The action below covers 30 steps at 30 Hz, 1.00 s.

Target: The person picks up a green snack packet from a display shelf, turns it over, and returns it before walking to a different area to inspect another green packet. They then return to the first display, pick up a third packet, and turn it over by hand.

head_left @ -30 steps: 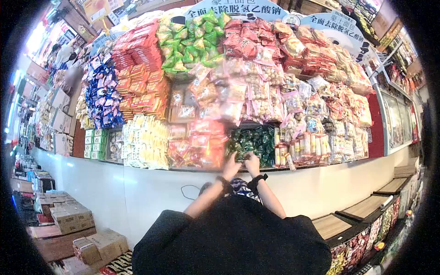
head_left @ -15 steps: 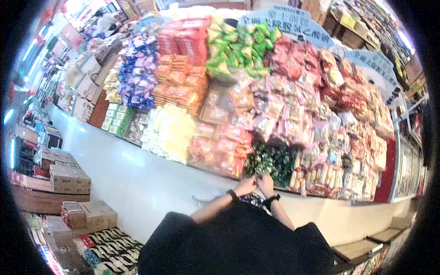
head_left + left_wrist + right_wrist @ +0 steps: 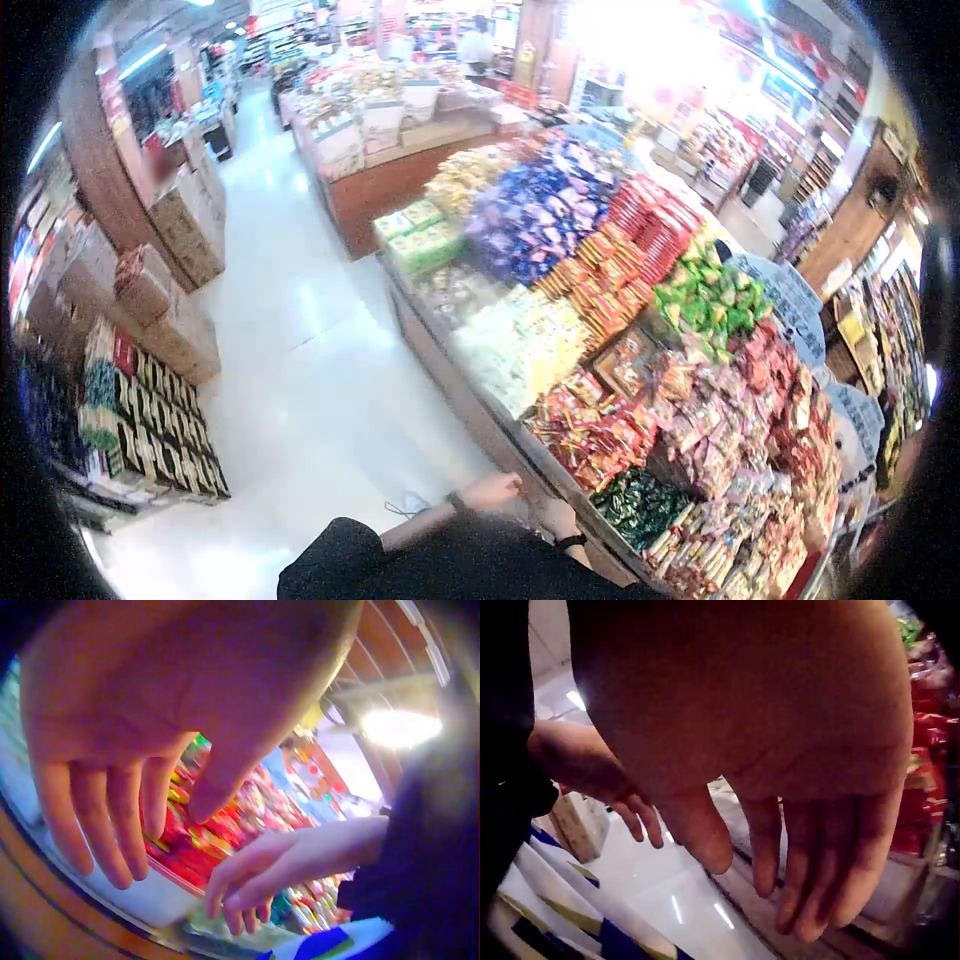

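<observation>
My left hand (image 3: 490, 492) hangs in front of the display counter, fingers loosely extended and holding nothing. The left wrist view shows its palm side (image 3: 150, 697) with the fingers pointing down. Close to the counter's front edge (image 3: 545, 465) is my right hand (image 3: 555, 517), also holding nothing, its fingers loose in the right wrist view. Nearest to the hands on the counter are dark green wrapped packets (image 3: 640, 505) and a pile of red packets (image 3: 595, 425). Both wrists carry a dark band.
The counter stretches away with white packets (image 3: 520, 345), blue packets (image 3: 550, 205), orange packets (image 3: 595, 280) and green bags (image 3: 710, 295). A pale shiny floor aisle (image 3: 290, 400) runs along its left side. Cardboard boxes (image 3: 165, 315) stand across the aisle.
The head view has swung left, bringing the aisle into the middle. The hands, earlier close together over the dark green packets, have drawn back from the counter and moved apart.
</observation>
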Motion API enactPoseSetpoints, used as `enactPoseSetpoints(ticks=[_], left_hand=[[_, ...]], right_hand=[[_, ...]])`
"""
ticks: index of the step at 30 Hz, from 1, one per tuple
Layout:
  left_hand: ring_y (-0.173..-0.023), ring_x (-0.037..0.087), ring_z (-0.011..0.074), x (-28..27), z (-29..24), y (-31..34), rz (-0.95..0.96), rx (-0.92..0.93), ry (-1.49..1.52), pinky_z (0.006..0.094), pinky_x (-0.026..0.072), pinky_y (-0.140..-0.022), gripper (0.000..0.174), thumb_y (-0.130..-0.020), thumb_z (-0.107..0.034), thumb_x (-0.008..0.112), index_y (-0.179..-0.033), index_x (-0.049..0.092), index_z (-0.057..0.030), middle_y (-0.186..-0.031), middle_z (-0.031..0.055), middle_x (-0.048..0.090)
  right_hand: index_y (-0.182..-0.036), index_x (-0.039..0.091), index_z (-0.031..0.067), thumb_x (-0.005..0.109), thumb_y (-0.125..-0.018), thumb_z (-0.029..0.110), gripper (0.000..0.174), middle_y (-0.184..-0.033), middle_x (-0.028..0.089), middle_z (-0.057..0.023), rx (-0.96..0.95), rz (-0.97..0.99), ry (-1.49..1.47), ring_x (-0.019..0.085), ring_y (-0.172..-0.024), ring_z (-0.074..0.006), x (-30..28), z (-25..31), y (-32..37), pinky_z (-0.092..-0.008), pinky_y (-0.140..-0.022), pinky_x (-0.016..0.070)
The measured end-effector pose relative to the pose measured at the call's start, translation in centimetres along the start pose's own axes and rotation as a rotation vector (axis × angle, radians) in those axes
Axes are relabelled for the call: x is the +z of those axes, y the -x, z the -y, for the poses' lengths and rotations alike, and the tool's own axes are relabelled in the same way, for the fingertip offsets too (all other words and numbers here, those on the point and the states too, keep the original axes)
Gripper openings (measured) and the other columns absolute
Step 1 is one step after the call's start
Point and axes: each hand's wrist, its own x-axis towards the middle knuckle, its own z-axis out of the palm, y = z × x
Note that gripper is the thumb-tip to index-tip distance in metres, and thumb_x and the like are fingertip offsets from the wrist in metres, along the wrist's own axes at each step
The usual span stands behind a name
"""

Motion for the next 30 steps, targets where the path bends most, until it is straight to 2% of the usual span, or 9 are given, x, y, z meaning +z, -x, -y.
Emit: enactPoseSetpoints(ticks=[1, 4, 8, 11, 13, 14, 20, 24, 30], left_hand=[[-0.102, 0.066, 0.0324, -0.9, 2.1, 1.7, -0.055, -0.014, 0.047, 0.0416, 0.0518, -0.087, 0.031, -0.100, -0.020, 0.055, -0.125, 0.058, -0.0023, -0.110, 0.0202, 0.069], [-0.109, 0.064, 0.0335, -8.6, -0.6, 10.2, -0.289, -0.150, 0.049, 0.0422, 0.0518, -0.092, 0.035, -0.099, -0.024, 0.055, -0.126, 0.061, -0.0027, -0.120, 0.0207, 0.067], [-0.117, 0.064, 0.0256, -13.6, 2.4, 19.6, -0.576, -0.374, 0.127, 0.0379, 0.0494, -0.100, 0.041, -0.097, -0.027, 0.062, -0.133, 0.059, -0.0070, -0.130, 0.0118, 0.066], [-0.113, 0.065, 0.0237, -17.7, -0.6, 27.0, -0.734, -0.611, 0.194, 0.0364, 0.0497, -0.100, 0.041, -0.098, -0.029, 0.061, -0.132, 0.060, -0.0073, -0.127, 0.0124, 0.068], [-0.109, 0.066, 0.0212, -17.6, 2.8, 30.8, -0.940, -0.617, 0.374, 0.0351, 0.0501, -0.098, 0.041, -0.100, -0.033, 0.059, -0.131, 0.060, -0.0066, -0.121, 0.0118, 0.069], [-0.109, 0.067, 0.0206, -18.0, 2.9, 32.6, -1.026, -0.627, 0.420, 0.0348, 0.0502, -0.097, 0.041, -0.100, -0.034, 0.059, -0.130, 0.060, -0.0061, -0.120, 0.0114, 0.069], [-0.107, 0.066, 0.0205, -21.2, 3.8, 42.1, -1.279, -0.545, 0.424, 0.0354, 0.0500, -0.095, 0.041, -0.101, -0.034, 0.057, -0.129, 0.059, -0.0042, -0.117, 0.0110, 0.070], [-0.122, 0.059, 0.0227, -26.9, 4.4, 46.7, -1.253, -0.866, 0.552, 0.0366, 0.0453, -0.108, 0.040, -0.103, -0.035, 0.051, -0.133, 0.059, -0.0102, -0.127, 0.0092, 0.066], [-0.115, 0.064, 0.0251, -33.8, 9.7, 54.2, -1.588, -0.792, 0.568, 0.0363, 0.0479, -0.101, 0.039, -0.101, -0.034, 0.055, -0.129, 0.060, -0.0072, -0.122, 0.0107, 0.068]], right_hand=[[-0.084, 0.072, 0.0061, 0.059, -0.088, 0.037, 0.034, -0.081, 0.071, -0.0203, -0.038, 0.009, 0.063, 0.071, -0.080, -0.0385, 0.5, 2.7, -0.8, -0.0503, -0.071, 0.0565], [-0.092, 0.072, 0.0087, 0.061, -0.088, 0.038, 0.032, -0.085, 0.072, -0.0186, -0.295, 0.038, 0.096, 0.070, -0.081, -0.0385, 3.5, 9.1, -5.5, -0.0478, -0.071, 0.0567], [-0.100, 0.069, 0.0098, 0.054, -0.093, 0.041, 0.035, -0.095, 0.071, -0.0201, -0.567, 0.104, 0.012, 0.067, -0.091, -0.0412, -1.2, 23.3, -7.2, -0.0516, -0.078, 0.0534], [-0.099, 0.068, 0.0084, 0.054, -0.095, 0.040, 0.035, -0.094, 0.070, -0.0214, -0.649, 0.170, 0.043, 0.067, -0.093, -0.0424, 1.4, 30.7, -9.2, -0.0525, -0.080, 0.0524], [-0.098, 0.069, 0.0071, 0.056, -0.094, 0.039, 0.034, -0.094, 0.070, -0.0217, -0.727, 0.237, 0.153, 0.067, -0.092, -0.0425, 1.8, 36.2, -10.6, -0.0523, -0.078, 0.0528], [-0.093, 0.071, 0.0045, 0.057, -0.094, 0.041, 0.039, -0.089, 0.070, -0.0212, -0.923, 0.202, 0.121, 0.067, -0.083, -0.0424, 3.8, 37.7, -12.5, -0.0501, -0.074, 0.0528], [-0.081, 0.074, 0.0014, 0.059, -0.096, 0.041, 0.045, -0.072, 0.069, -0.0178, -0.932, 0.641, -0.037, 0.065, -0.067, -0.0318, 2.3, 55.7, -12.7, -0.0431, -0.067, 0.0496], [-0.076, 0.074, 0.0020, 0.059, -0.095, 0.034, 0.040, -0.071, 0.070, -0.0144, -1.205, 0.494, -0.014, 0.067, -0.067, -0.0261, 10.1, 64.5, -17.7, -0.0384, -0.066, 0.0509], [-0.075, 0.073, 0.0005, 0.058, -0.089, 0.023, 0.030, -0.072, 0.070, -0.0134, -1.221, 0.698, -0.212, 0.069, -0.070, -0.0246, 10.1, 80.2, -18.7, -0.0356, -0.069, 0.0527]])
